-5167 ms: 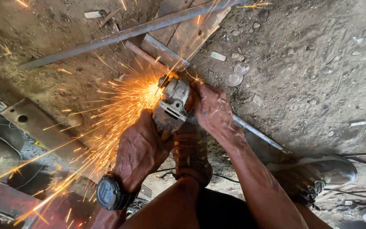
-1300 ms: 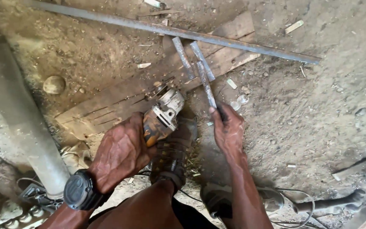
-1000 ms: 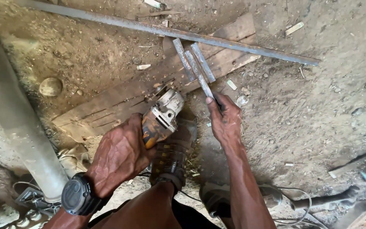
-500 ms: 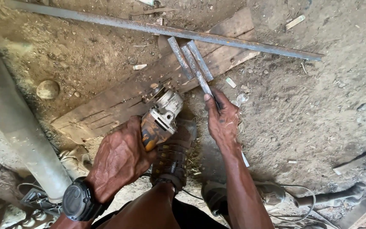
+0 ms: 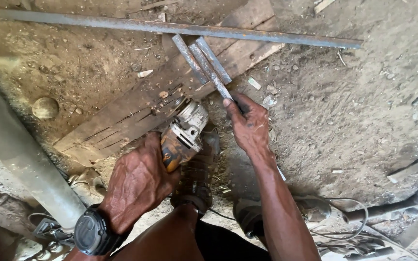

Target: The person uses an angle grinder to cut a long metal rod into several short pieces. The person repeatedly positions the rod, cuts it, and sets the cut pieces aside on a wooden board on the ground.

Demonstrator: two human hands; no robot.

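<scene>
My grinder [image 5: 182, 137] is orange and grey, the bars [image 5: 209, 67] rusty grey, my watch [image 5: 90, 235] black.

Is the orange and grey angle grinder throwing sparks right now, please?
No, no sparks show around the orange and grey angle grinder, gripped by the left hand.
</scene>
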